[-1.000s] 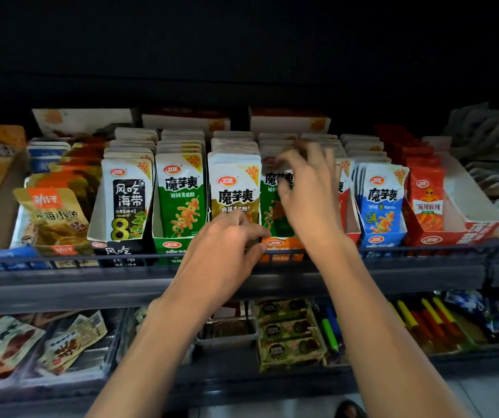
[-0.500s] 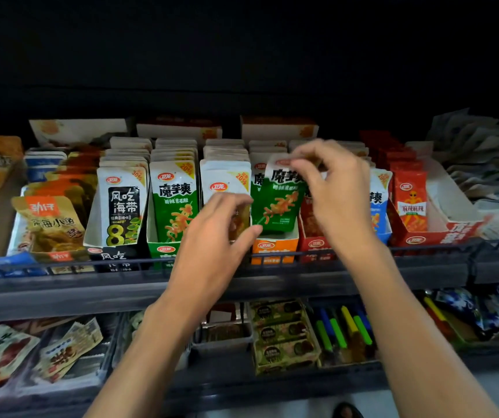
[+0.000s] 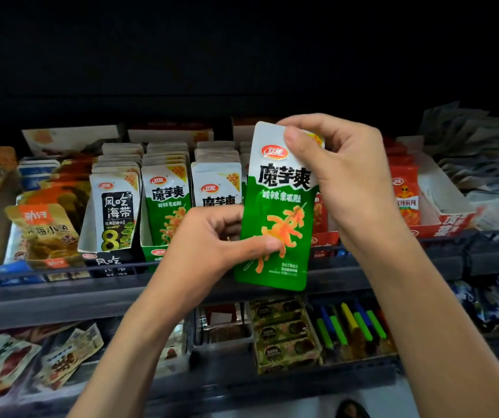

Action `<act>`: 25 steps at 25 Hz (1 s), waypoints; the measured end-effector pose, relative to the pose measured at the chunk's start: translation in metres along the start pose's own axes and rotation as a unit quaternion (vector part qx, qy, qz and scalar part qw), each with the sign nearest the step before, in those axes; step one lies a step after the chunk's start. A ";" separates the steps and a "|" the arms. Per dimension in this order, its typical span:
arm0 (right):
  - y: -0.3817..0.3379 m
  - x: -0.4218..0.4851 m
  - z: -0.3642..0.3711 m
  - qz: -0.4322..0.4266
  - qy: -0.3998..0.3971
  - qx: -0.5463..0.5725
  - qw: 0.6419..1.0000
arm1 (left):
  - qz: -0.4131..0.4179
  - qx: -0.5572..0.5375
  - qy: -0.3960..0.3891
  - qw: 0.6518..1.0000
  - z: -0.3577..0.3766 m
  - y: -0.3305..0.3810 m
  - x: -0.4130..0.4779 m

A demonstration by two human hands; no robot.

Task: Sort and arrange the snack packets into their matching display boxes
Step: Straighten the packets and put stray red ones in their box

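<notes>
A green-and-white snack packet (image 3: 278, 218) hangs upright in front of the shelf, held by both hands. My right hand (image 3: 341, 173) pinches its top edge. My left hand (image 3: 212, 245) grips its lower left side, thumb across the front. Behind it stand rows of display boxes: a green box (image 3: 151, 251) with matching green packets (image 3: 165, 203), a black seaweed box (image 3: 106, 260) with white-and-black packets (image 3: 115, 212), and a row of white packets (image 3: 216, 185) partly hidden by my left hand. A red box (image 3: 441, 224) with red packets (image 3: 405, 194) sits at the right.
Gold fish-snack packets (image 3: 43, 233) lean at the left. A wire rail (image 3: 61, 273) runs along the shelf's front edge. The lower shelf holds flat packets (image 3: 1, 363), brown boxed snacks (image 3: 281, 333) and coloured sticks (image 3: 350, 327). Loose grey packets (image 3: 477, 152) pile at far right.
The green packet has been pulled up out of the middle boxes and toward me. My left hand has closed on its lower side; before, it was reaching at the row in front.
</notes>
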State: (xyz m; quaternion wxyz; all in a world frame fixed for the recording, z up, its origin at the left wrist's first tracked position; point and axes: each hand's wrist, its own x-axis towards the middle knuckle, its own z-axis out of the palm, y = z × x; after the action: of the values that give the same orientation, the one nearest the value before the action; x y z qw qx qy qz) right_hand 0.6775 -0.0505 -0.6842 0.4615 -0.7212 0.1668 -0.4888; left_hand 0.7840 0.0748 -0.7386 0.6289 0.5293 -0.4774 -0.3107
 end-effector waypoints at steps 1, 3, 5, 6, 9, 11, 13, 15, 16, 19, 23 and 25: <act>-0.001 -0.001 0.001 0.008 -0.001 0.010 1.000 | 0.001 -0.005 0.012 1.000 -0.001 0.001 0.000; -0.003 -0.003 0.007 0.015 -0.017 0.024 0.999 | 0.012 0.006 0.060 0.998 -0.005 0.003 0.000; -0.004 -0.005 0.017 0.013 -0.042 0.025 0.999 | 0.029 0.041 0.116 0.992 -0.013 0.007 -0.002; -0.004 -0.006 0.023 0.012 -0.053 0.023 0.998 | 0.034 0.061 0.133 0.989 -0.017 0.011 -0.004; -0.006 -0.007 0.039 0.007 -0.074 0.018 0.997 | 0.034 0.126 0.164 0.978 -0.036 0.025 -0.010; -0.007 -0.006 0.045 -0.005 -0.060 0.012 0.998 | 0.051 0.149 0.202 0.967 -0.054 0.032 -0.008; -0.008 -0.005 0.048 -0.008 -0.042 0.021 0.999 | 0.065 0.143 0.252 0.955 -0.075 0.038 -0.001; -0.007 -0.006 0.049 -0.001 -0.033 0.020 0.999 | 0.053 0.113 0.277 0.953 -0.093 0.037 0.010; -0.006 -0.006 0.049 0.004 -0.031 0.015 0.999 | 0.040 0.108 0.278 0.954 -0.101 0.034 0.016; -0.005 -0.006 0.046 0.019 -0.017 0.002 1.000 | -0.035 0.150 0.270 0.950 -0.120 0.009 0.031; -0.002 -0.003 0.037 0.034 0.002 -0.006 0.999 | -0.098 0.277 0.274 0.916 -0.130 -0.021 0.044; 0.001 -0.002 0.036 0.039 0.003 -0.005 0.999 | -0.090 0.351 0.274 0.891 -0.126 -0.028 0.047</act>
State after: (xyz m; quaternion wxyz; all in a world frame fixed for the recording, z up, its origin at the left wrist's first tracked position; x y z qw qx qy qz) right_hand 0.7073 -0.0313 -0.6897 0.4762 -0.7152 0.1989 -0.4714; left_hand 0.9205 0.0721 -0.7512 0.4773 0.8203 -0.3143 -0.0212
